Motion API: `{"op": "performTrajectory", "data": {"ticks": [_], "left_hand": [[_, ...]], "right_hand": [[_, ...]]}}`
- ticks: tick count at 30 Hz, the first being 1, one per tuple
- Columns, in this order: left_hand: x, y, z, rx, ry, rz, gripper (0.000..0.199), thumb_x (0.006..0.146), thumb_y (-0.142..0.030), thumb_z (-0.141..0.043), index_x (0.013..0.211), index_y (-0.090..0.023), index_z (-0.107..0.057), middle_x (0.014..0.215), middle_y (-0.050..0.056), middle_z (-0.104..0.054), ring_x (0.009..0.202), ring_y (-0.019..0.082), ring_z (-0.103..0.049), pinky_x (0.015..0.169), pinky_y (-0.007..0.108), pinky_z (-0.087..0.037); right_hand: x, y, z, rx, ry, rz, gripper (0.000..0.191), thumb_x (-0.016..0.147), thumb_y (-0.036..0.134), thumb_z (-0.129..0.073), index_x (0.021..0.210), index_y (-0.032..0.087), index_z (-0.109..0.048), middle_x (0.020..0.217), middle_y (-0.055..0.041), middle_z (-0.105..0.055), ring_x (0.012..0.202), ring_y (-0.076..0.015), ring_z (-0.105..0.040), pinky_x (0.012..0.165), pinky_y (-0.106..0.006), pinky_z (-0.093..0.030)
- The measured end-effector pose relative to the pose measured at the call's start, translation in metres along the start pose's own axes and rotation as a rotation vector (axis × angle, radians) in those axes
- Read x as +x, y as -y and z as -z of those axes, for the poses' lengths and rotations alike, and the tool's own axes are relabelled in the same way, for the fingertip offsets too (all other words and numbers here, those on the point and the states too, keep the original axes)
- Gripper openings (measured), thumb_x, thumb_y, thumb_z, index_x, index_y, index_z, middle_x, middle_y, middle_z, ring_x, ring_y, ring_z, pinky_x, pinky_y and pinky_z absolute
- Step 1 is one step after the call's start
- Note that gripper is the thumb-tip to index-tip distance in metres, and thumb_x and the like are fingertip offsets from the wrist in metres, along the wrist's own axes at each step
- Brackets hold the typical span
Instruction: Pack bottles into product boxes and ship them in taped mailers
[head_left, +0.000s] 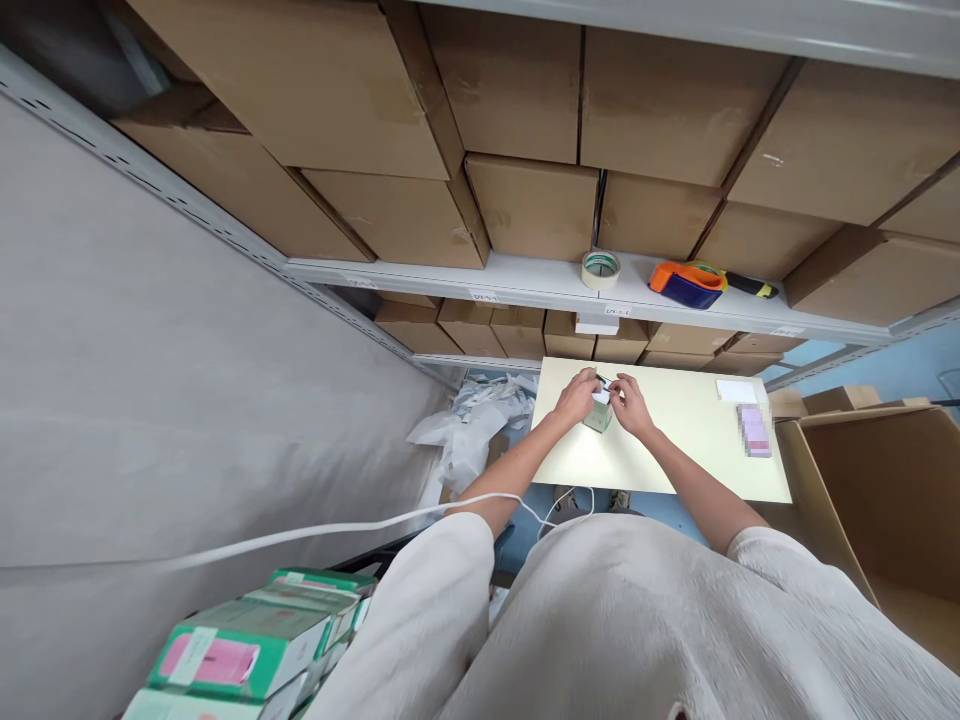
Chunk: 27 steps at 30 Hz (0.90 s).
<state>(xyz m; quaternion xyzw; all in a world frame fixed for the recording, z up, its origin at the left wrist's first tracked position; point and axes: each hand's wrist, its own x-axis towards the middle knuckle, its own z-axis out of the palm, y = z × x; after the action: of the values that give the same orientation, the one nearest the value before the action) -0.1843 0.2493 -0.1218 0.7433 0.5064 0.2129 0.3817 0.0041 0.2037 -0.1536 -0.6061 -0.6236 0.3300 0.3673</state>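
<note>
Over the pale yellow table, a small green and white box (598, 415) stands between my two hands. My left hand (577, 396) is closed on the box's upper left side, its fingers at the top edge. At the upper right edge, my right hand (628, 402) has its fingers bent and pressed against the box. Something white with a dark part shows at the box's top between the fingertips; it is too small to make out. The pale table top (660, 465) lies under both hands.
A purple pack (754, 431) and a white card (736, 391) lie at the table's right. Tape roll (601, 270) and orange-blue dispenser (687, 285) rest on the shelf. An open carton (885, 480) stands right, plastic wrap (465, 430) left, green boxes (247, 640) lower left. A white cable crosses my left arm.
</note>
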Motion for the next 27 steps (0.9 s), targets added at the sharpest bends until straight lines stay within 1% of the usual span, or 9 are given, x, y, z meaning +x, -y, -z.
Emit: {"op": "performTrajectory", "data": {"ticks": [4,7,9,12,16,20,22,25,27], "left_hand": [[-0.001,0.002,0.001,-0.031,-0.010,-0.001,0.029,0.077,-0.002,-0.057,0.085,-0.024,-0.074,0.141,0.004,-0.068,0.136,0.026,-0.063,0.114,0.042,-0.054],[-0.004,0.006,0.001,-0.070,-0.034,-0.033,0.026,0.076,-0.002,-0.056,0.077,-0.024,-0.071,0.137,0.005,-0.070,0.138,0.026,-0.061,0.115,0.044,-0.054],[-0.006,0.008,0.001,-0.094,-0.052,-0.040,0.026,0.076,-0.001,-0.056,0.072,-0.023,-0.069,0.137,0.004,-0.070,0.137,0.026,-0.062,0.116,0.045,-0.054],[-0.007,0.009,0.001,-0.110,-0.056,-0.038,0.027,0.078,-0.001,-0.054,0.070,-0.023,-0.068,0.140,0.005,-0.069,0.131,0.024,-0.066,0.115,0.043,-0.054],[-0.007,0.008,0.005,-0.072,-0.024,-0.040,0.028,0.083,-0.004,-0.053,0.077,-0.024,-0.072,0.144,0.003,-0.068,0.131,0.024,-0.065,0.114,0.043,-0.054],[-0.005,0.005,0.005,-0.037,-0.041,-0.016,0.026,0.088,-0.008,-0.054,0.077,-0.024,-0.072,0.149,0.003,-0.065,0.136,0.027,-0.062,0.114,0.044,-0.054],[-0.005,0.001,0.002,-0.010,-0.060,0.024,0.023,0.092,-0.013,-0.056,0.080,-0.024,-0.073,0.149,0.005,-0.065,0.135,0.029,-0.062,0.113,0.046,-0.054],[-0.005,-0.007,-0.005,0.041,-0.065,0.092,0.015,0.095,-0.025,-0.063,0.084,-0.024,-0.073,0.144,0.010,-0.065,0.131,0.035,-0.062,0.110,0.050,-0.055],[-0.005,-0.011,-0.010,0.065,-0.071,0.122,0.018,0.097,-0.032,-0.065,0.084,-0.023,-0.072,0.141,0.013,-0.066,0.130,0.038,-0.062,0.107,0.052,-0.054]], "right_hand": [[0.005,-0.004,0.003,-0.071,0.048,0.036,0.036,0.097,0.031,-0.044,0.124,0.026,-0.068,0.154,-0.0145,-0.046,0.133,-0.0283,-0.060,0.112,-0.055,-0.058],[0.010,-0.006,0.007,-0.131,0.133,0.070,0.041,0.093,0.027,-0.044,0.123,0.025,-0.072,0.154,-0.0127,-0.047,0.130,-0.0281,-0.063,0.119,-0.056,-0.053],[0.013,-0.005,0.009,-0.172,0.177,0.065,0.040,0.091,0.027,-0.046,0.121,0.024,-0.073,0.153,-0.0132,-0.049,0.126,-0.0289,-0.065,0.117,-0.055,-0.055],[0.016,-0.002,0.010,-0.223,0.201,0.037,0.039,0.090,0.026,-0.049,0.122,0.026,-0.071,0.152,-0.0135,-0.050,0.114,-0.0285,-0.069,0.107,-0.055,-0.059],[0.020,0.005,0.011,-0.254,0.164,0.031,0.039,0.086,0.025,-0.053,0.124,0.028,-0.063,0.139,-0.0122,-0.058,0.105,-0.0274,-0.069,0.100,-0.052,-0.060],[0.023,0.009,0.012,-0.256,0.120,0.023,0.030,0.086,0.029,-0.053,0.115,0.027,-0.059,0.117,-0.0100,-0.067,0.099,-0.0287,-0.067,0.093,-0.050,-0.059],[0.025,0.010,0.011,-0.253,0.097,0.010,0.027,0.084,0.030,-0.052,0.111,0.028,-0.056,0.108,-0.0083,-0.070,0.095,-0.0292,-0.066,0.088,-0.048,-0.058],[0.025,0.010,0.009,-0.244,0.032,-0.052,0.026,0.083,0.033,-0.051,0.108,0.028,-0.053,0.104,-0.0080,-0.072,0.091,-0.0298,-0.066,0.084,-0.047,-0.057],[0.025,0.010,0.007,-0.233,-0.007,-0.086,0.025,0.083,0.035,-0.051,0.107,0.029,-0.052,0.104,-0.0080,-0.072,0.091,-0.0302,-0.067,0.083,-0.046,-0.057]]}}
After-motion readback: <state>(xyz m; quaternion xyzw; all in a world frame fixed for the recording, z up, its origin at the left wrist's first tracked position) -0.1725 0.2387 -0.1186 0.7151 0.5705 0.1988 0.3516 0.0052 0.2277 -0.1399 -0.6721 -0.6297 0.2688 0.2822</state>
